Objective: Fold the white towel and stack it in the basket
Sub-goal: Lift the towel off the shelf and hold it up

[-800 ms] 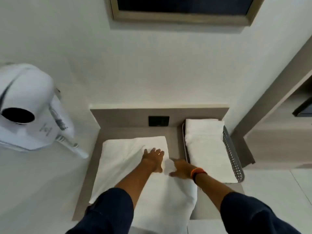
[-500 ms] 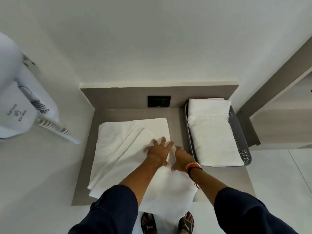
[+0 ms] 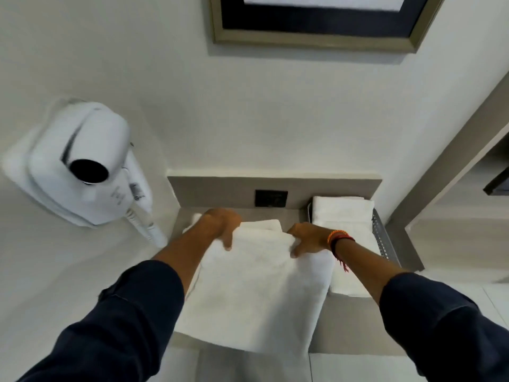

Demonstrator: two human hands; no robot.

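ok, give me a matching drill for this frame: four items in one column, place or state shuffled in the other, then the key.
Items
1. white towel
2. basket
3. hair dryer
4. picture frame

Places or states
A. mounted on the left wall
B. on the counter, far edge gripped by both hands
C. hung high on the back wall
D. at the counter's right end, folded towels already in it

Pairs: 1-B, 2-D, 3-A, 4-C

The left hand and right hand each curl over the towel's far edge.
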